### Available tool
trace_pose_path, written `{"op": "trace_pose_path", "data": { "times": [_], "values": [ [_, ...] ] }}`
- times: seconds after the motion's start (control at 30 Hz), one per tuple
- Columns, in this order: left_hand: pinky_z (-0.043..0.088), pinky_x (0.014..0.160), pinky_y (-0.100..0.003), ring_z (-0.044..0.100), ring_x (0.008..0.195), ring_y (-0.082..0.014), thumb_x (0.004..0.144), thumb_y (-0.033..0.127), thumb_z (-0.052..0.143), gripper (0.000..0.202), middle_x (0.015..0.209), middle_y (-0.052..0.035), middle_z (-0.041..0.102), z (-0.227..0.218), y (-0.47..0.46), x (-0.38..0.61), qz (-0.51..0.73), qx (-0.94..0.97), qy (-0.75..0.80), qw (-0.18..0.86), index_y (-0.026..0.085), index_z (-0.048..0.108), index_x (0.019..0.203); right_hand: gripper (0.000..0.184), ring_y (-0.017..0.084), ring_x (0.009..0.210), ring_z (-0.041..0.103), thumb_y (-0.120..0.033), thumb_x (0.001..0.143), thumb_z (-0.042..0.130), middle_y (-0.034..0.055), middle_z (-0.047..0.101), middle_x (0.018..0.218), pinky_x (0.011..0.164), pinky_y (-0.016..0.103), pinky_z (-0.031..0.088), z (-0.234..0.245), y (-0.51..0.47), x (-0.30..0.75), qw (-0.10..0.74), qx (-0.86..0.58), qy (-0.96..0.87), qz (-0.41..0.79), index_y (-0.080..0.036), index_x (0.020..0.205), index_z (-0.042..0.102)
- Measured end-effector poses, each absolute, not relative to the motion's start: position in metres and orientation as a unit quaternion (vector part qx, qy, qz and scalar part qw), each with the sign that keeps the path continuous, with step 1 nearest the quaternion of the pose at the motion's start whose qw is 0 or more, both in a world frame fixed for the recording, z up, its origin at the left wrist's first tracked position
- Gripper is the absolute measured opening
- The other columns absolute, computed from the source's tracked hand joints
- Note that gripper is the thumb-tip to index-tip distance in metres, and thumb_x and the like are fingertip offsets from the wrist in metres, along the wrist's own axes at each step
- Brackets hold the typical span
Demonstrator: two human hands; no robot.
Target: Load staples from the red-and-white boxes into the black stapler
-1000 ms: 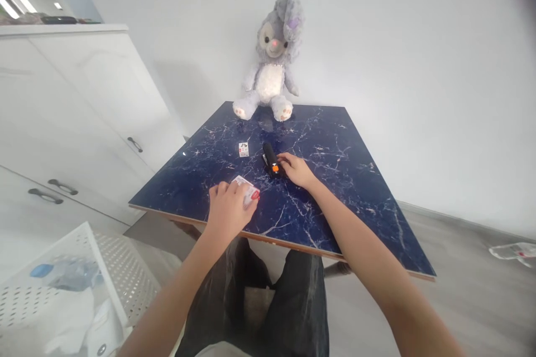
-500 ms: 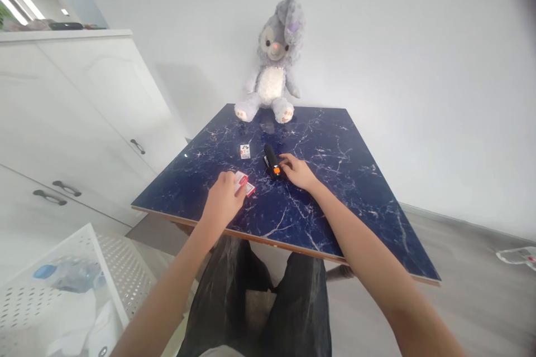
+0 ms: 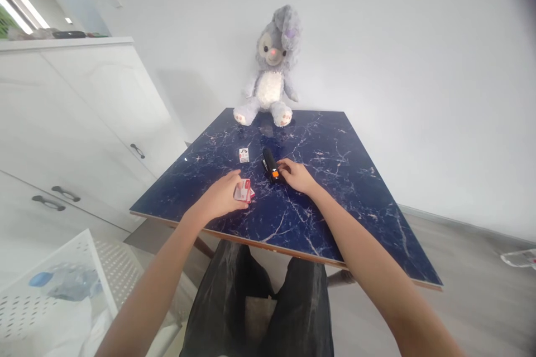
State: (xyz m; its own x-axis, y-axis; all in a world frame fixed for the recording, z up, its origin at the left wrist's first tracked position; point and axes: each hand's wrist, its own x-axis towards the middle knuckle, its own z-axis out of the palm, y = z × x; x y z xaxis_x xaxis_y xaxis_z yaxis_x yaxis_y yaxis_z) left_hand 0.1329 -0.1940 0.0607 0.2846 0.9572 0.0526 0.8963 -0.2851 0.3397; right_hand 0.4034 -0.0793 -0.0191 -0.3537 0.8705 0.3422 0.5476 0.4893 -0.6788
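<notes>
My left hand [image 3: 221,195] has its fingers closed round the edges of a small red-and-white box [image 3: 243,192], low over the table's near side. Another red-and-white piece [image 3: 252,193] peeks out from behind it, mostly hidden. A black stapler [image 3: 270,164] with an orange part lies in the middle, pointing away from me. On its right side, the curled fingers of my right hand [image 3: 296,175] touch its near half; their tips are partly hidden. Farther off, left of the stapler, sits a small white box [image 3: 244,155] with dark and red print.
The blue marbled table [image 3: 318,217] carries a grey plush rabbit [image 3: 270,78] at its back edge by the wall. White cabinets [image 3: 92,111] stand on the left. A white perforated basket [image 3: 115,268] with a plastic bottle [image 3: 67,281] is below left.
My left hand has turned and dropped slightly, so the red-and-white box now shows its broad face. My right hand stays beside the stapler. The camera view has tilted up a little.
</notes>
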Motion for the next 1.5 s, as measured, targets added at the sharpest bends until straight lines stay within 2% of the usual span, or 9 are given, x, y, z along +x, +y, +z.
{"op": "trace_pose_path", "data": {
  "times": [0.1,0.17,0.37,0.53,0.63,0.73,0.97,1.17,1.5],
  "values": [
    [0.048,0.081,-0.036,0.064,0.099,-0.0294,0.069,0.050,0.079,0.039,0.102,-0.0090,0.068,0.066,-0.184,0.133,0.100,0.805,0.578,0.095,0.023,0.057,0.085,0.032,0.019,0.094,0.071,-0.017,0.091,0.053,0.0020,0.075,0.103,0.092,0.034,0.052,-0.020,-0.079,0.404,0.354,-0.448,-0.787,0.233,-0.024,0.121,0.062],
    [0.047,0.076,-0.036,0.064,0.092,-0.0291,0.071,0.055,0.076,0.040,0.094,-0.0087,0.068,0.065,-0.183,0.135,0.094,0.794,0.597,0.063,0.023,0.058,0.085,0.032,0.019,0.094,0.071,-0.016,0.091,0.053,0.0022,0.075,0.102,0.091,0.034,0.052,-0.020,-0.079,0.404,0.354,-0.449,-0.786,0.236,-0.024,0.120,0.063],
    [0.048,0.078,-0.039,0.066,0.095,-0.0352,0.075,0.066,0.066,0.052,0.096,-0.0149,0.070,0.057,-0.184,0.149,0.070,0.756,0.651,-0.012,0.019,0.062,0.094,0.030,0.020,0.095,0.071,-0.017,0.091,0.053,0.0030,0.075,0.105,0.092,0.035,0.052,-0.019,-0.080,0.403,0.349,-0.452,-0.786,0.236,-0.024,0.116,0.067],
    [0.046,0.065,-0.034,0.069,0.084,-0.0323,0.077,0.062,0.065,0.056,0.095,-0.0141,0.072,0.061,-0.171,0.154,0.040,0.757,0.650,0.047,0.017,0.062,0.110,0.027,0.020,0.095,0.071,-0.016,0.090,0.053,0.0022,0.075,0.106,0.090,0.035,0.052,-0.018,-0.081,0.404,0.346,-0.445,-0.795,0.226,-0.025,0.110,0.070],
    [0.045,0.065,-0.032,0.070,0.084,-0.0312,0.075,0.063,0.066,0.081,0.104,-0.0155,0.072,0.059,-0.169,0.150,0.045,0.756,0.647,0.092,0.016,0.047,0.138,0.026,0.019,0.093,0.070,-0.016,0.090,0.053,0.0019,0.075,0.104,0.088,0.033,0.052,-0.016,-0.082,0.404,0.342,-0.443,-0.798,0.223,-0.025,0.107,0.070],
    [0.046,0.072,-0.031,0.068,0.101,-0.0334,0.068,0.063,0.073,0.109,0.122,-0.0190,0.068,0.053,-0.169,0.147,0.055,0.771,0.626,0.103,0.018,0.025,0.155,0.024,0.019,0.091,0.070,-0.016,0.089,0.053,0.0022,0.075,0.103,0.087,0.033,0.052,-0.015,-0.082,0.403,0.339,-0.444,-0.801,0.214,-0.024,0.104,0.071],
    [0.047,0.087,-0.035,0.061,0.121,-0.0357,0.067,0.044,0.079,0.113,0.141,-0.0220,0.057,0.049,-0.133,0.161,0.076,0.803,0.577,0.126,0.016,0.019,0.159,0.039,0.018,0.086,0.071,-0.008,0.082,0.053,0.0023,0.076,0.100,0.086,0.030,0.053,-0.011,-0.086,0.402,0.351,-0.437,-0.789,0.251,-0.023,0.116,0.065],
    [0.049,0.079,-0.031,0.067,0.105,-0.0318,0.064,0.044,0.080,0.124,0.130,-0.0203,0.064,0.056,-0.106,0.183,0.046,0.829,0.536,0.155,0.012,0.008,0.160,0.027,0.016,0.074,0.067,-0.007,0.070,0.055,0.0018,0.074,0.085,0.073,0.025,0.050,-0.003,-0.096,0.400,0.323,-0.432,-0.809,0.235,-0.021,0.090,0.067],
    [0.050,0.078,-0.031,0.069,0.098,-0.0285,0.063,0.040,0.081,0.134,0.131,-0.0165,0.064,0.058,-0.122,0.170,0.029,0.838,0.513,0.183,0.020,-0.008,0.161,0.014,0.012,0.061,0.059,-0.009,0.068,0.053,-0.0031,0.066,0.068,0.059,0.022,0.041,-0.002,-0.108,0.392,0.311,-0.404,-0.823,0.250,-0.021,0.073,0.057]
  ]
}}
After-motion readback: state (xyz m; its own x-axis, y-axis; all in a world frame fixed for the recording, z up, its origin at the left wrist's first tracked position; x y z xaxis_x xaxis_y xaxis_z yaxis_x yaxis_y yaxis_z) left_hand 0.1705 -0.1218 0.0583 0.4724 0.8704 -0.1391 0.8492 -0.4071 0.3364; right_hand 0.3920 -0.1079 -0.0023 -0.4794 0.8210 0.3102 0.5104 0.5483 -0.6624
